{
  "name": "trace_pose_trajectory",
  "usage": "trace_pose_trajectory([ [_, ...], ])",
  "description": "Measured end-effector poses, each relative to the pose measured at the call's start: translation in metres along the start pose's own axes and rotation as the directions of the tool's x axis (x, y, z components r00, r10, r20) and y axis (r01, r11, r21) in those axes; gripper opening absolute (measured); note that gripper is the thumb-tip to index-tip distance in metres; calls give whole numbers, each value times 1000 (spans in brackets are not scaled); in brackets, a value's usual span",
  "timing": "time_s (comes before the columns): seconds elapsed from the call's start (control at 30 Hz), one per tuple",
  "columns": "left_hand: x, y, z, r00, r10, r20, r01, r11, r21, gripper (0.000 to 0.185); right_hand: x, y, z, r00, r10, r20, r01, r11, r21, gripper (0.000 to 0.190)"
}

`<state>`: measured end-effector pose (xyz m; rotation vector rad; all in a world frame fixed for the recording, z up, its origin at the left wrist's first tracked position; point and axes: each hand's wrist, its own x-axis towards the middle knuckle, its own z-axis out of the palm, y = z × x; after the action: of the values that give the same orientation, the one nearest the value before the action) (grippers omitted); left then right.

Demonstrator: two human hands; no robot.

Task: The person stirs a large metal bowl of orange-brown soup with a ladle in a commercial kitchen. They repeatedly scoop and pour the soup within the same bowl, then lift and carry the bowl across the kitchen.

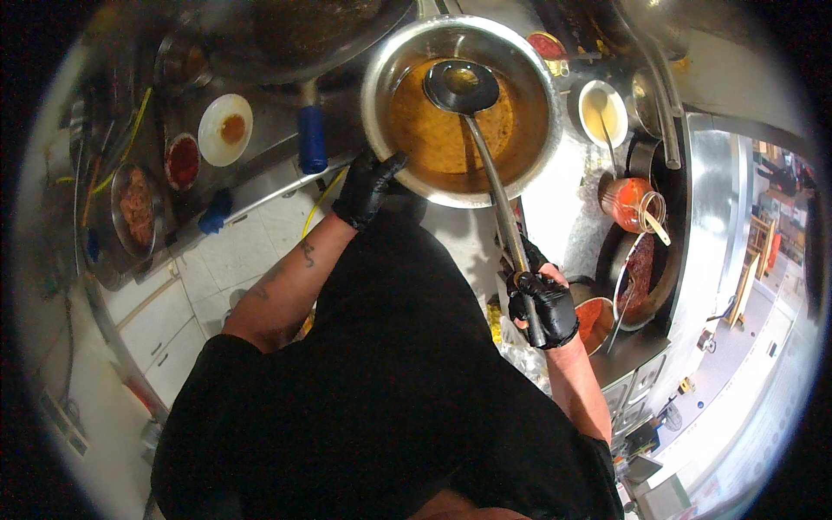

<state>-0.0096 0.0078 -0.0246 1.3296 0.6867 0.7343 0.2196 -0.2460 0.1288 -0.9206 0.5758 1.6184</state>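
A large round metal pot holds brown-orange liquid at the top middle. My left hand, in a black glove, grips its lower left rim with the thumb over the edge. In my black-gloved right hand is the long handle of a metal ladle. The ladle's bowl is above the liquid, within the pot's outline, with some brownish liquid or a reflection in it. Whether it touches the liquid I cannot tell.
A wok with a blue-wrapped handle is at upper left, near a white plate and a metal dish of meat. On the right are a white bowl, a glass jar of red sauce and pans of red food.
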Motion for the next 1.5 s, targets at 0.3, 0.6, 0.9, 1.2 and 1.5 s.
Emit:
trace_pose_trajectory([
  [0.3,2,7,4,984,-153,-89,149,988,-50,34,2,4,-3,988,-148,43,154,959,-239,15],
  [0.6,4,10,1,984,-169,-60,166,985,-45,36,6,4,-13,994,-105,13,105,958,-268,15],
  [0.9,5,13,2,995,-90,-34,90,996,16,40,6,7,0,991,-133,3,128,953,-275,11],
  [1.2,-3,-30,-21,953,226,202,-303,756,581,72,9,14,10,977,-213,-2,190,876,-444,22],
  [1.5,2,-17,-17,989,-106,99,83,975,205,57,5,14,8,983,-177,41,181,923,-340,2],
])
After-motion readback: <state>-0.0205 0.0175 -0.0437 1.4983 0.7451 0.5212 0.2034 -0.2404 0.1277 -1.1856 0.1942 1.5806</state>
